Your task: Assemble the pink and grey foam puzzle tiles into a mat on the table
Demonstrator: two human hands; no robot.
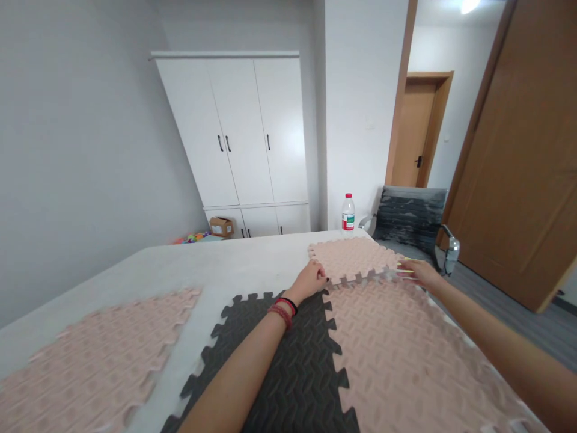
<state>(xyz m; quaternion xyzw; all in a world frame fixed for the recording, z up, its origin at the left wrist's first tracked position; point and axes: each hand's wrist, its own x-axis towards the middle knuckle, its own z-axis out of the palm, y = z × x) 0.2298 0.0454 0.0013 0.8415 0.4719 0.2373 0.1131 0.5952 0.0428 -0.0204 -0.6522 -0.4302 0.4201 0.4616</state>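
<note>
A pink foam mat tile [356, 255] with toothed edges lies at the far side, its near edge along the far edge of a larger-looking pink tile [415, 355]. My left hand [312, 278] is closed at its near left corner, fingers curled and partly hidden. At the right corner, my right hand [417, 272] grips the edge between thumb and fingers. Whether the teeth of the two pink tiles are locked, I cannot tell. Under my left forearm lies a black foam tile [302, 367], joined along its right edge to the near pink tile.
Another pink tile [103, 355] lies apart on the left of the white table [225, 261]. A bottle with a red cap [348, 213] stands at the far edge. Beyond are a grey chair [410, 216], a cardboard box [221, 226] and a white cabinet [243, 132].
</note>
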